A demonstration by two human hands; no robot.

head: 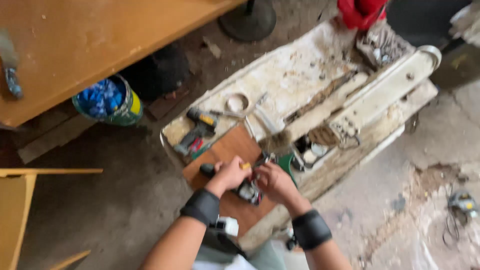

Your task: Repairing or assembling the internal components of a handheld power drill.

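Note:
My left hand (231, 175) grips the dark handle of a cordless drill (248, 189) over a brown wooden board (231, 147). My right hand (274, 181) is closed on the front part of the same drill, right beside the left. Both wrists wear black bands. The drill is mostly hidden by my fingers, and the picture is blurred. A second drill with a yellow and black body (197, 130) lies on the far left end of the dirty white workbench (295, 80).
An orange wooden table (85, 45) fills the upper left, with a bucket of blue things (107, 102) under its edge. A round ring (238, 103), a brush and scrap lie on the bench. A red object (361, 11) stands at its far end. A power tool with a cord (462, 204) lies on the floor at right.

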